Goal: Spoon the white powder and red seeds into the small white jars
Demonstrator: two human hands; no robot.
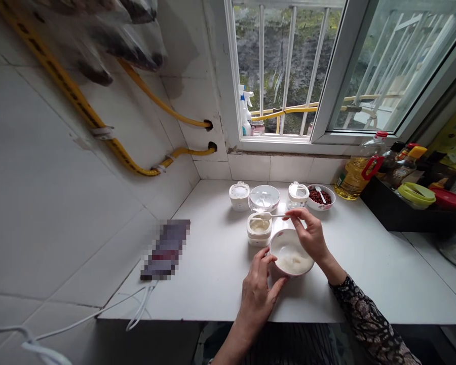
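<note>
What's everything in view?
Window: one, pale-framed, back
Spray bottle: at least one, white, window
Pipes: several, yellow, left
Bags: count unclear, clear, upper left
Counter: one, white, below window
Slab: one, dark, blurred, left
Cords: several, white, left
Jars: three, whitish, centre
Bowls: three, white, centre
Red pieces: many, rightmost bowl
Spoons: at least two, white, centre
Oil bottle: one, yellow, back right
Box: one, black, right, with bottles
Sleeve: one, black patterned, right arm
Left hand: one, on nearest bowl
Right hand: one, holding spoon
</note>
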